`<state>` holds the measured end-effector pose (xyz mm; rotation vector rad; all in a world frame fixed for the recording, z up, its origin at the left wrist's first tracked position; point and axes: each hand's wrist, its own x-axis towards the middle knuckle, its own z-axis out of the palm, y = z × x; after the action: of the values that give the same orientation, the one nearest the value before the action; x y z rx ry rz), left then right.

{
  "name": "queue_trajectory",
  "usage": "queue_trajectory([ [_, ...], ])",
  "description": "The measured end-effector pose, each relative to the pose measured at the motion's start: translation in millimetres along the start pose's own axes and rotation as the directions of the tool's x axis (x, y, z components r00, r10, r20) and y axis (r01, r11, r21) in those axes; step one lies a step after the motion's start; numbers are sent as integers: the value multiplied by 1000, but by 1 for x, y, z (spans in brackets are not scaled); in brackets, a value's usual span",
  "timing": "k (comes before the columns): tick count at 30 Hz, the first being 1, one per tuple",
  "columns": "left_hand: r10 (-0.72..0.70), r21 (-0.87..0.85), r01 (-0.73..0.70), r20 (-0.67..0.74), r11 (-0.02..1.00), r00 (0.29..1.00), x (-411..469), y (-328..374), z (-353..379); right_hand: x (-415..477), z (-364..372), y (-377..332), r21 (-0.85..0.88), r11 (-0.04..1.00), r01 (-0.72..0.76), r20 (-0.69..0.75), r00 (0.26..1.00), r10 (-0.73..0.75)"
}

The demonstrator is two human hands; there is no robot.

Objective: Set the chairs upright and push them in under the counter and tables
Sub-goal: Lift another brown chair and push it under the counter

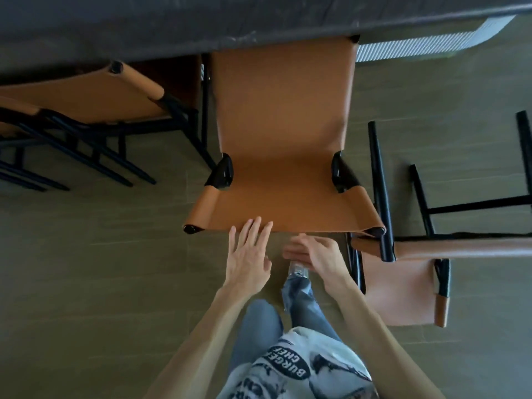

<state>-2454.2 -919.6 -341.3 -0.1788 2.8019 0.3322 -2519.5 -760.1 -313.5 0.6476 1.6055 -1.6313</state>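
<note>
Standing upright, the chair [282, 133] sits partly under the surface [144, 24]. Left hand [247, 254], fingers straight, meets its backrest [288, 214] top; right hand [313, 254] hangs loose, empty. Likely light, stiff-framed, soft-slung: push there.

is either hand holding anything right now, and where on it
Nothing is held. The left hand has straight fingers at the backrest top of the upright chair; the right hand is loosely curled, empty.

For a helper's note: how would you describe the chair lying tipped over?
Find the dark counter at the top. Right of the upright tan chair partly under it, a tipped chair lies on the floor. Unlike its neighbour, its black legs point toward the counter.
</note>
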Motion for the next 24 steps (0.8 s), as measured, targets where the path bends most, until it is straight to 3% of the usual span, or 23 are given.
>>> queue_trajectory([
  [1,7,12,-6,-19,1000,1000,13,-1,-11,3,0,-13,-296,934,200,-19,976,-215],
  [2,13,16,-12,-34,1000,999,29,-2,-22,7,2,-27,-553,741,380,-3,889,-458],
  [3,18,25,-16,-49,1000,999,45,-3,-33,15,4,-40,-730,483,483,84,765,-639],
  [4,21,36,-18,-64,999,998,61,-5,-44,25,9,-53,-823,246,511,210,677,-705],
  [5,22,43,-19,-74,999,997,77,-6,-55,35,14,-66,-863,91,497,311,664,-680],
  [7,31,51,-27,-85,998,996,111,-11,-76,56,21,-93,-899,-71,431,385,704,-597],
  [11,54,48,-49,-113,998,992,166,-19,-107,88,25,-142,-909,-146,390,392,686,-613],
  [24,126,87,-122,-38,989,991,265,-37,-159,140,38,-239,-907,-117,405,383,677,-629],
])
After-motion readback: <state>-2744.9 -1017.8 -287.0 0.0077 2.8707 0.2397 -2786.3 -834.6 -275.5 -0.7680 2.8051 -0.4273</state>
